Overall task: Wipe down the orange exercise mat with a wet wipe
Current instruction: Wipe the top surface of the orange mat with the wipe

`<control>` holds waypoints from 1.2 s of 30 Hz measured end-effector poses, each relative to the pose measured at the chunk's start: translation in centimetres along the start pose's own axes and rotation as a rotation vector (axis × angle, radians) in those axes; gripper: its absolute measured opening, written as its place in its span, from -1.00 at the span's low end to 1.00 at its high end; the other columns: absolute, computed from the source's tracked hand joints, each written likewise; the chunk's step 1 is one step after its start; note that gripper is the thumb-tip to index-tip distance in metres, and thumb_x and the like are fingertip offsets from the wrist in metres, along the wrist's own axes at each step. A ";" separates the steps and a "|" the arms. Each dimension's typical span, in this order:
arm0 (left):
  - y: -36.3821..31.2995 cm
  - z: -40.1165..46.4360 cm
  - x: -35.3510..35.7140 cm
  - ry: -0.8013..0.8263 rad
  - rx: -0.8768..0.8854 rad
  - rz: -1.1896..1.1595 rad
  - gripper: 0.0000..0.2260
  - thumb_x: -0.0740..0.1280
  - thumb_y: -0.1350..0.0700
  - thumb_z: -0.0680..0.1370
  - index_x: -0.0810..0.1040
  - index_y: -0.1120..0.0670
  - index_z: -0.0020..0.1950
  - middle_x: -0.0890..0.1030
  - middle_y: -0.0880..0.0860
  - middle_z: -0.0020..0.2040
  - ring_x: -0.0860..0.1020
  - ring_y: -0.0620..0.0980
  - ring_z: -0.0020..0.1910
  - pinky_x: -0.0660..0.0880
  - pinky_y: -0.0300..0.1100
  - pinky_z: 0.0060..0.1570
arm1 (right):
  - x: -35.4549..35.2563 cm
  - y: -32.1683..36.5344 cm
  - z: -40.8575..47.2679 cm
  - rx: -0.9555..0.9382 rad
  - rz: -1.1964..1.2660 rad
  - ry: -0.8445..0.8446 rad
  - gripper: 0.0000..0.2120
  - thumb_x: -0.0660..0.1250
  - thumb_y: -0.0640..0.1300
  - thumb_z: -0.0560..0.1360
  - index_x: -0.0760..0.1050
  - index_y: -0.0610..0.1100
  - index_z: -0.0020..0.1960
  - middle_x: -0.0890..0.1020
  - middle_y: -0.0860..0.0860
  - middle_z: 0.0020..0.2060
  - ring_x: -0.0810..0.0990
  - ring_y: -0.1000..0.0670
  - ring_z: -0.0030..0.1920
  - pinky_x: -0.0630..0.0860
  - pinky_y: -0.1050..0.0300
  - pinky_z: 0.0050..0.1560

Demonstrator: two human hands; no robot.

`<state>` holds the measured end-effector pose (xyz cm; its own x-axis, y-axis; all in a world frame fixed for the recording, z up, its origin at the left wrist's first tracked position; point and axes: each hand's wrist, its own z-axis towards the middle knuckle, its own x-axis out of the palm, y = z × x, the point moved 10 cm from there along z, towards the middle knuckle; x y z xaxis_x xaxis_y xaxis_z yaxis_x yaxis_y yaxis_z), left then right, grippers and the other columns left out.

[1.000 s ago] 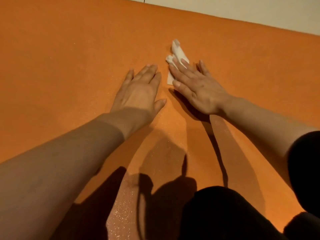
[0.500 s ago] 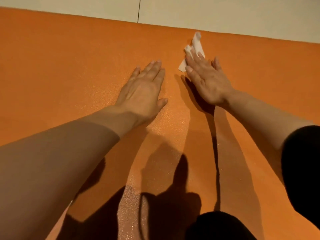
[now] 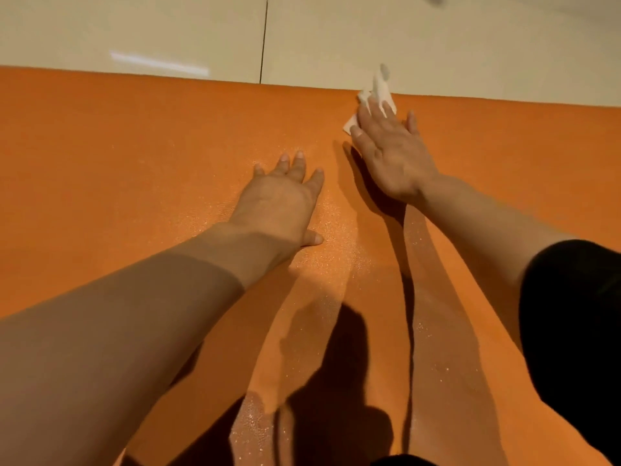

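The orange exercise mat fills most of the view, and its far edge runs across the top. My right hand lies flat with straight fingers on a white wet wipe at that far edge. The tip of the wipe sticks out over the edge onto the floor, and most of the wipe is hidden under my fingers. My left hand rests flat on the mat, palm down, a little nearer to me and left of the right hand. It holds nothing.
Pale floor tiles with a dark joint line lie beyond the mat's far edge. A glistening damp streak shows on the mat between my arms. My dark sleeve and my shadows fill the lower right.
My right hand has pushed the wipe away from me, up to the mat's far edge. The view has tilted up, so more floor shows. My left hand has stayed flat on the mat.
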<state>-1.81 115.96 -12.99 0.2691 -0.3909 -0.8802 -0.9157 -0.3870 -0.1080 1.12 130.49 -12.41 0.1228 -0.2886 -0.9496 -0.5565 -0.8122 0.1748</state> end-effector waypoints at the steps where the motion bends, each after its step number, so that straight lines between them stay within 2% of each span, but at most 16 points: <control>1: -0.1 0.3 0.0 0.024 -0.015 0.016 -0.08 0.33 -0.24 0.48 -0.17 0.06 0.58 -0.15 0.19 0.58 -0.07 0.17 0.56 0.07 0.16 0.49 | 0.2 1.0 0.2 -0.017 0.005 -0.002 -0.47 -0.17 0.09 0.68 -0.10 -0.08 0.59 -0.08 -0.01 0.58 -0.16 0.01 0.57 -0.35 -0.04 0.49; 4: -0.5 0.6 0.4 0.085 -0.061 0.057 0.03 0.34 -0.32 0.41 -0.22 0.11 0.57 -0.19 0.24 0.56 -0.10 0.23 0.55 0.04 0.22 0.47 | 0.8 4.7 1.4 -0.145 0.009 0.029 -0.47 -0.17 0.10 0.68 -0.11 -0.06 0.59 -0.09 0.01 0.58 -0.17 0.03 0.56 -0.37 -0.04 0.49; 7: -0.7 0.7 0.8 0.103 -0.086 0.092 0.08 0.31 -0.38 0.39 -0.29 0.12 0.55 -0.24 0.27 0.55 -0.15 0.25 0.54 0.02 0.24 0.47 | 0.1 3.5 2.5 -0.170 -0.020 0.023 -0.48 -0.17 0.11 0.68 -0.15 -0.01 0.59 -0.09 0.05 0.58 -0.15 0.06 0.56 -0.35 -0.06 0.50; 13: -0.7 0.8 0.9 0.111 -0.087 0.075 0.10 0.31 -0.39 0.37 -0.31 0.10 0.55 -0.24 0.25 0.55 -0.15 0.24 0.54 0.02 0.23 0.47 | -1.7 -8.6 0.1 0.184 -0.038 -0.039 -0.47 -0.24 0.12 0.67 -0.13 -0.02 0.60 -0.06 0.01 0.58 -0.12 0.03 0.57 -0.35 -0.09 0.49; 16: -0.8 0.9 0.7 0.129 -0.110 0.045 0.11 0.35 -0.37 0.36 -0.29 0.11 0.56 -0.24 0.25 0.55 -0.16 0.24 0.54 0.01 0.24 0.47 | -1.4 -7.6 0.9 0.273 0.073 -0.078 -0.45 -0.24 0.10 0.67 -0.05 -0.09 0.60 -0.03 -0.05 0.58 -0.11 -0.04 0.57 -0.34 -0.11 0.50; 17: -0.7 0.9 0.7 0.132 -0.115 0.034 0.11 0.37 -0.35 0.36 -0.28 0.11 0.56 -0.23 0.25 0.55 -0.16 0.24 0.54 0.00 0.23 0.47 | -1.0 -5.4 1.3 0.232 0.077 -0.077 -0.45 -0.22 0.09 0.67 -0.05 -0.11 0.59 -0.03 -0.07 0.58 -0.12 -0.05 0.57 -0.33 -0.10 0.49; 20: -0.8 0.8 0.7 0.119 -0.116 0.030 0.10 0.39 -0.34 0.36 -0.26 0.10 0.57 -0.22 0.23 0.56 -0.15 0.23 0.55 0.00 0.21 0.48 | 0.4 2.1 0.9 -0.055 0.038 -0.047 -0.46 -0.19 0.08 0.68 -0.11 -0.12 0.59 -0.09 -0.05 0.58 -0.16 -0.03 0.57 -0.35 -0.02 0.48; 23: -0.6 0.5 0.5 0.100 -0.098 0.028 0.08 0.35 -0.36 0.37 -0.27 0.08 0.56 -0.24 0.22 0.56 -0.17 0.20 0.55 -0.01 0.18 0.49 | 0.8 2.1 -0.1 -0.193 -0.030 -0.023 -0.46 -0.21 0.11 0.67 -0.16 -0.05 0.59 -0.13 0.01 0.58 -0.19 0.04 0.56 -0.36 -0.04 0.49; 25: -0.6 0.3 0.3 0.096 -0.088 0.007 0.08 0.35 -0.36 0.38 -0.27 0.08 0.57 -0.24 0.21 0.56 -0.17 0.19 0.55 -0.02 0.16 0.50 | 0.1 -2.0 -0.9 -0.098 -0.028 -0.055 -0.46 -0.20 0.12 0.67 -0.19 -0.01 0.59 -0.13 0.03 0.58 -0.17 0.04 0.56 -0.35 -0.07 0.49; 27: -0.7 0.2 0.3 0.096 -0.089 -0.004 0.08 0.36 -0.35 0.37 -0.26 0.07 0.57 -0.24 0.20 0.56 -0.17 0.19 0.55 -0.03 0.15 0.50 | -0.4 -6.5 -1.9 0.098 -0.023 -0.097 -0.45 -0.20 0.13 0.67 -0.19 -0.04 0.59 -0.12 0.00 0.58 -0.16 0.00 0.57 -0.31 -0.09 0.51; 29: -0.6 0.3 0.3 0.089 -0.096 -0.004 0.08 0.36 -0.35 0.37 -0.26 0.07 0.57 -0.24 0.20 0.56 -0.17 0.19 0.55 -0.03 0.15 0.50 | 0.0 -7.2 -2.6 0.233 -0.018 -0.113 -0.43 -0.21 0.13 0.66 -0.17 -0.10 0.59 -0.12 -0.04 0.58 -0.15 -0.05 0.57 -0.28 -0.09 0.52; 30: -0.6 0.2 0.3 0.084 -0.099 -0.004 0.08 0.36 -0.36 0.37 -0.26 0.07 0.57 -0.24 0.20 0.56 -0.17 0.19 0.55 -0.04 0.15 0.49 | 0.4 -5.6 -2.7 0.228 0.000 -0.120 -0.42 -0.20 0.13 0.66 -0.17 -0.12 0.59 -0.12 -0.04 0.58 -0.15 -0.07 0.57 -0.27 -0.09 0.52; 31: -0.6 0.1 0.3 0.077 -0.100 -0.008 0.07 0.35 -0.35 0.38 -0.25 0.07 0.57 -0.24 0.20 0.56 -0.18 0.18 0.55 -0.04 0.15 0.49 | 0.8 -3.0 -2.9 0.168 0.020 -0.118 -0.41 -0.21 0.14 0.66 -0.18 -0.13 0.59 -0.12 -0.03 0.58 -0.14 -0.07 0.57 -0.26 -0.08 0.52; 34: -0.9 -1.0 0.3 0.016 -0.105 -0.032 -0.04 0.30 -0.32 0.45 -0.19 0.09 0.58 -0.22 0.18 0.57 -0.18 0.14 0.55 -0.08 0.13 0.51 | 2.8 4.6 -5.3 -0.170 0.009 -0.034 -0.33 -0.33 0.23 0.56 -0.14 -0.04 0.59 -0.11 0.04 0.57 -0.18 0.00 0.56 -0.31 -0.06 0.51; 36: -1.3 -2.1 0.7 -0.013 -0.109 -0.031 -0.11 0.23 -0.30 0.51 -0.19 0.10 0.58 -0.20 0.14 0.58 -0.19 0.09 0.56 -0.12 0.11 0.51 | 3.1 3.5 -6.9 -0.224 -0.025 -0.008 -0.36 -0.34 0.24 0.57 -0.14 0.03 0.59 -0.12 0.08 0.57 -0.21 0.06 0.56 -0.36 -0.07 0.50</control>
<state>0.24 114.43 -12.47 0.2919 -0.3666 -0.8834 -0.8689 -0.4876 -0.0848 5.23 123.24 -12.99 0.1277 -0.2637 -0.9561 -0.3571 -0.9116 0.2037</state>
